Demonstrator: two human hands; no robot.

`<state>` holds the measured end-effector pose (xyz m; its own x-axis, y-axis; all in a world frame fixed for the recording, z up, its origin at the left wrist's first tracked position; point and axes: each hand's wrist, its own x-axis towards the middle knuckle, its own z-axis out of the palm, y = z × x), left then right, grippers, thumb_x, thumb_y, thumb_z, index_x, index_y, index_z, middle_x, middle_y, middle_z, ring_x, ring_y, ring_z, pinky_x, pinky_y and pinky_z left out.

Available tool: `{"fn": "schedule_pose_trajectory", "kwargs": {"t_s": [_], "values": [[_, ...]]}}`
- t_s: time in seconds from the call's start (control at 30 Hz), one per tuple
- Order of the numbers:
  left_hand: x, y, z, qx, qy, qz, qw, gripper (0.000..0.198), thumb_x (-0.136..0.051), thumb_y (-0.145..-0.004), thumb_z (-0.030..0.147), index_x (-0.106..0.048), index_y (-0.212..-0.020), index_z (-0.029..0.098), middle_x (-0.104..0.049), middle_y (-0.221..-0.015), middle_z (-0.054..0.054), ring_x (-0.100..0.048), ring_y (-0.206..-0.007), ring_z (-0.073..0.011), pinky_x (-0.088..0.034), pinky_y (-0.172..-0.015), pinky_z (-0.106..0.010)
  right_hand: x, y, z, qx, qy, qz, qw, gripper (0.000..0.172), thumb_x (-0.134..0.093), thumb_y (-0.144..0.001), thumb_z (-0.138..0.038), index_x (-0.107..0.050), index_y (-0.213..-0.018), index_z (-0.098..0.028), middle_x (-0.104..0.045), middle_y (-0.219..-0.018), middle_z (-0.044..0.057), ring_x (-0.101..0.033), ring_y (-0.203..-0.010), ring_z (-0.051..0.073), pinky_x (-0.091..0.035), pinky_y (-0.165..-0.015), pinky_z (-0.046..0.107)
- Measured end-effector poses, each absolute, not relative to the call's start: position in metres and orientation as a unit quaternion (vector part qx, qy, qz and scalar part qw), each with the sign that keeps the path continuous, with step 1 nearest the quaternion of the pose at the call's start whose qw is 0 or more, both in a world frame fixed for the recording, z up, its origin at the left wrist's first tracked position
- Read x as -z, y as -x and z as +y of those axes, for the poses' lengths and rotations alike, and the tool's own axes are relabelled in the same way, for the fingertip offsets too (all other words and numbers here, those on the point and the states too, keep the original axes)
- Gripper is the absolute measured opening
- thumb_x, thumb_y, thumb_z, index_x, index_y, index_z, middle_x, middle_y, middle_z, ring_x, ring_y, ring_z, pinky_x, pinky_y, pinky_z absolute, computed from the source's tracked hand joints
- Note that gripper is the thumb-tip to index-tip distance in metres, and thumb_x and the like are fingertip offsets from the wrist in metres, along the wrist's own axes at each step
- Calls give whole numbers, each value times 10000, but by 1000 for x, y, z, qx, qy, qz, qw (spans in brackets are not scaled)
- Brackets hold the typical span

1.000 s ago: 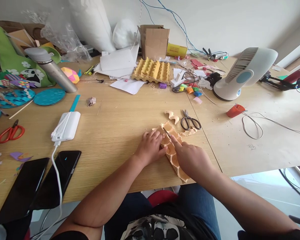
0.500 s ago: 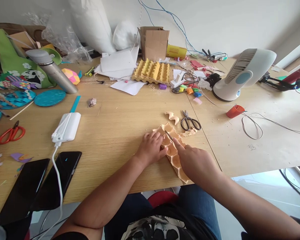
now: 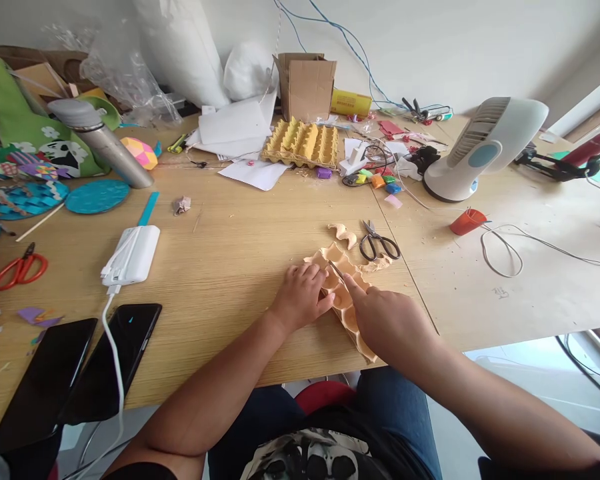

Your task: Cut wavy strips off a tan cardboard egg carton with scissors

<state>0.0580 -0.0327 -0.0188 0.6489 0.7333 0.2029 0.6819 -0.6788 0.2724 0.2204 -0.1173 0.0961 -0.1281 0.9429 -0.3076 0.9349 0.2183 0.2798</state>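
A tan moulded-pulp egg carton piece (image 3: pixel 350 319) lies aslant near the table's front edge. My left hand (image 3: pixel 303 297) is closed on its left side, fingers curled over the rim and thumb lower down. In my right hand (image 3: pixel 390 323) is a thin knife (image 3: pixel 336 269), index finger stretched along it and its tip inside an upper cup of the carton. Most of the knife's handle is hidden in my fist. Just beyond the carton lie black-handled scissors (image 3: pixel 379 248), a torn carton scrap (image 3: pixel 343 235) and a second scrap (image 3: pixel 377 265).
A yellow egg tray (image 3: pixel 303 143) and a cardboard box (image 3: pixel 307 87) stand at the back. Right of them are a white fan (image 3: pixel 485 150) and an orange cup (image 3: pixel 467 221). Leftward lie a power bank (image 3: pixel 137 253), two phones (image 3: pixel 117 357) and red-handled scissors (image 3: pixel 20 267).
The view has shifted very slightly. Both hands, the knife and the egg carton hold nearly the same places.
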Motion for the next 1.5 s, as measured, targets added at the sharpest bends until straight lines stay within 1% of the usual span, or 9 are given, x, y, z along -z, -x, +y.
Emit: {"fn": "schedule_pose_trajectory", "kwargs": {"t_s": [0.23,0.4,0.5,0.63,0.83,1.03,1.17,1.33,1.5], "values": [[15,-58,-32,-147,-901,395,103,366,-545,-931,424,-605,-1206,189,-661,-1219,-118,-569,-1191,-296,-395,-1064,-479,-90,-230,-122,-9,-622,757,202,685,-487,-921,-99,-355,-1591,-156,-760,-898,107,-728,-727,186,-403,-542,260],[4,-53,-32,-161,-904,377,118,378,-597,-903,449,-615,-1171,183,-695,-1151,-93,-585,-1150,-287,-375,-1105,-500,-85,-242,-131,-3,-634,763,126,576,-454,-999,-225,-396,-1572,-221,-756,-894,57,-716,-707,177,-403,-547,268],[-1,-50,-28,-193,-899,369,132,352,-583,-925,480,-633,-1132,200,-712,-1092,-73,-585,-1089,-268,-454,-1003,-449,-86,-247,-137,21,-648,756,84,543,-443,-1014,-253,-423,-1556,-247,-752,-867,27,-711,-697,168,-416,-554,270],[2,-48,-21,-243,-867,419,112,212,-548,-962,381,-672,-1030,223,-704,-1071,-71,-552,-1094,-265,-469,-964,-421,-90,-251,-146,36,-658,750,58,529,-427,-1015,-237,-444,-1544,-258,-762,-888,26,-722,-728,169,-446,-578,271],[16,-51,-17,-221,-847,461,144,203,-736,-817,394,-708,-956,249,-723,-1020,-41,-556,-1047,-269,-482,-938,-425,-86,-249,-146,58,-675,735,38,505,-404,-1033,-258,-455,-1536,-261,-765,-918,28,-734,-768,177,-457,-595,264],[20,-55,-16,-220,-845,465,143,63,-661,-857,300,-690,-868,245,-726,-903,-22,-594,-945,-237,-494,-833,-369,-78,-243,-140,53,-668,741,39,501,-399,-1036,-269,-457,-1534,-259,-764,-940,40,-724,-751,166,-417,-574,246],[19,-56,-16,-225,-843,471,131,126,-642,-871,312,-667,-770,241,-722,-841,-26,-584,-914,-239,-481,-785,-367,-75,-241,-142,37,-663,747,40,501,-396,-1040,-270,-457,-1538,-267,-749,-917,36,-716,-729,164,-400,-563,257],[18,-56,-16,-219,-848,464,130,183,-633,-892,338,-677,-744,240,-717,-796,-22,-570,-888,-233,-450,-753,-359,-72,-239,-145,10,-662,745,79,512,-423,-1032,-283,-450,-1543,-254,-742,-901,43,-707,-682,159,-370,-517,265],[18,-56,-15,-212,-850,462,135,246,-629,-909,350,-682,-703,228,-721,-782,-28,-564,-891,-227,-419,-742,-352,-66,-227,-138,5,-663,734,143,638,-449,-1008,-237,-279,-1623,-255,-741,-892,53,-706,-663,160,-384,-508,258]]}}
